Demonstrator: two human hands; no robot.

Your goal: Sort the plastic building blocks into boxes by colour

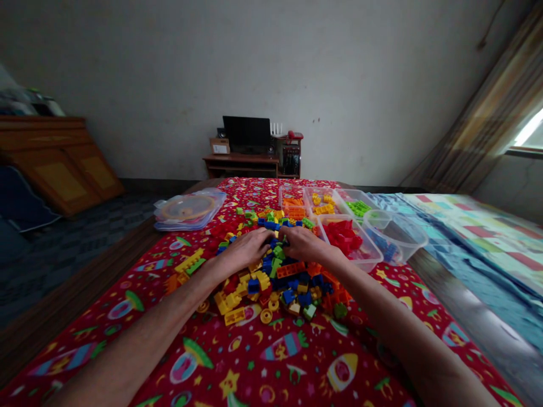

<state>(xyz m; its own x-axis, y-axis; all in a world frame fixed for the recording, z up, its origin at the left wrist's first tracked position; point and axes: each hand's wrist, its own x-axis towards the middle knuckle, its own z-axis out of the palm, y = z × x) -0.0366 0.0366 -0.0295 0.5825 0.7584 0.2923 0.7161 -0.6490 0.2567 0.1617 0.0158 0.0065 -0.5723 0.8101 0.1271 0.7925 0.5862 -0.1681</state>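
Observation:
A heap of mixed toy building bricks (275,271) in yellow, blue, green, red and orange lies on the red patterned tablecloth (288,367). Both my hands reach into the far middle of this heap. My left hand (254,244) has its fingers curled downward among blue and yellow bricks; whatever is in them is hidden. Close by on the right, my right hand (300,242) is closed, its fingertips pointing toward the left hand over blue and green bricks. I cannot make out what it holds. A small gap separates the two hands.
Right of the heap stands a clear divided tray (373,261) with red, orange, yellow and green bricks sorted by compartment. Beside it, a clear round tub (413,240) contains blue bricks. Stacked plastic lids (190,209) lie at the left edge. Beyond are a desk and monitor (246,134).

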